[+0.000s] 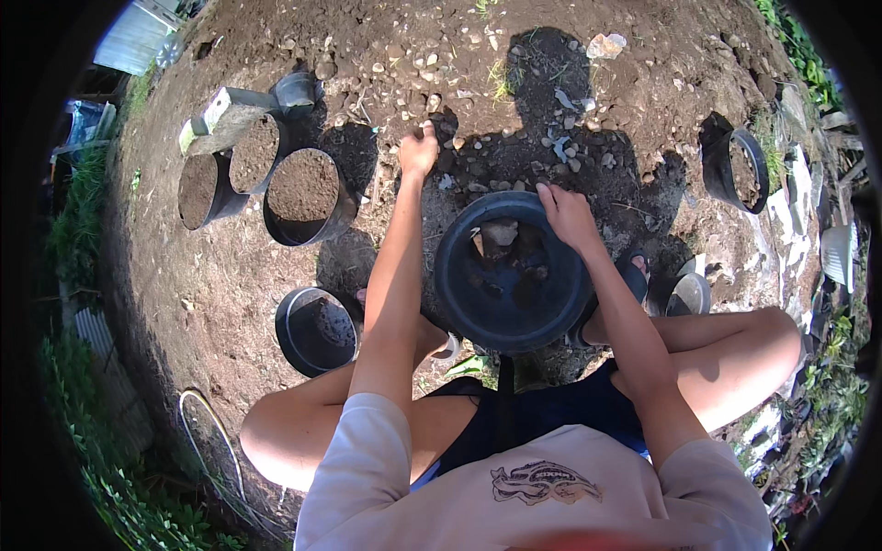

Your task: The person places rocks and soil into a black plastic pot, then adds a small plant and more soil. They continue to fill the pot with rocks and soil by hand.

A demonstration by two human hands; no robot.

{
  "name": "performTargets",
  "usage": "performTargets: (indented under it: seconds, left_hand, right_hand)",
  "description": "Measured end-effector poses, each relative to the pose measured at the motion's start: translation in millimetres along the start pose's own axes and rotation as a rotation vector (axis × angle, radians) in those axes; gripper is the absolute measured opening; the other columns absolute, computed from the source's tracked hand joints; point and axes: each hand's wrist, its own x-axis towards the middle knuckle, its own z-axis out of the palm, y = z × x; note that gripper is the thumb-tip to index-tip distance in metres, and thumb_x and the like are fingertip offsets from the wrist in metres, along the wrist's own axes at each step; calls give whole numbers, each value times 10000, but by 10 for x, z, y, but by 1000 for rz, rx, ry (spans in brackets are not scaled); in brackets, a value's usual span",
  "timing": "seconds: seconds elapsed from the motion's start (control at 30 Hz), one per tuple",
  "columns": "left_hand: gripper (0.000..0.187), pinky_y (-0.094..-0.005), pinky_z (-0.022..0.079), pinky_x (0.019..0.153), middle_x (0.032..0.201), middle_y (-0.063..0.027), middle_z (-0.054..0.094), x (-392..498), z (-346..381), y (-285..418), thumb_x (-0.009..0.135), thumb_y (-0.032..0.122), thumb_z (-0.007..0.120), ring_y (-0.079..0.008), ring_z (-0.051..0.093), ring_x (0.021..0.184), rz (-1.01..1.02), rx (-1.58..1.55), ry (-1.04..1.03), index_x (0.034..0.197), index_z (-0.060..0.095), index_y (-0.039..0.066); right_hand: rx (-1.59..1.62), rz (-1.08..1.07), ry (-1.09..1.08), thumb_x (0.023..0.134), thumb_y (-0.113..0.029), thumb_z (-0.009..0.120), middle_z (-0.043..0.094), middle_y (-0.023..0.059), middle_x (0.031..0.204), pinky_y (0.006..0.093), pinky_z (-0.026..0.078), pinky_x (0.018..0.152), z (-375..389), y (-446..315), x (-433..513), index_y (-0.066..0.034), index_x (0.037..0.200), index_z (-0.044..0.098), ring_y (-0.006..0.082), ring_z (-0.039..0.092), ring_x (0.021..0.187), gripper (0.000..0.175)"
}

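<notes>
A large round black plastic pot [448, 275] stands between my feet, with a few grey and brown stones [499, 233] and some soil inside. My right hand [570, 213] rests on its upper right rim, the fingertips at the edge; whether it grips the rim is not clear. Beyond and to the left of the pot, my left hand [419, 150] is over the stony ground, its fingers curled. A small pale stone [433, 103] lies just past its fingertips, and I cannot tell if the fingers hold anything.
Three pots of soil [303, 193] stand at the left beside a concrete block [231, 117] and a small black pot [295, 93]. A black pot [317, 330] sits near my left knee. At the right are another black pot [736, 171] and a grey container [689, 296]. A hose [213, 413] lies lower left.
</notes>
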Motion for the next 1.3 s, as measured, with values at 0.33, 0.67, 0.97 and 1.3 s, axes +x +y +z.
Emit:
performTargets:
  seconds: [0.33,0.67,0.97,1.3]
  left_hand:
    - [562,-454,396,1131,1425,-309,515,1750,630,232,960,380,511,-417,464,1371,-76,12,195,1256,581,-91]
    - [526,-494,470,1015,1188,-328,636,2223,721,240,918,342,639,-465,620,1136,-186,-275,281,1218,533,-78]
    - [489,-481,395,1090,1414,-273,430,2452,706,292,881,470,693,-395,389,1345,-413,-45,242,1082,730,25]
    - [365,-435,357,1088,1175,-195,709,2446,505,295,887,375,638,-336,628,1194,-242,122,205,974,764,44]
  right_hand:
    - [8,86,-10,1039,-311,548,640,282,773,508,500,665,-46,-108,15,13,907,659,482,642,772,367]
    - [-45,87,-117,1052,-249,523,645,245,764,481,499,657,-80,-158,95,19,836,633,445,650,738,361]
    - [-5,133,-102,1047,-232,532,593,239,702,481,466,609,-33,-129,69,17,832,615,440,620,672,339]
    - [6,81,-98,1044,-242,540,603,263,718,488,472,620,-38,-97,88,31,828,607,474,618,706,355]
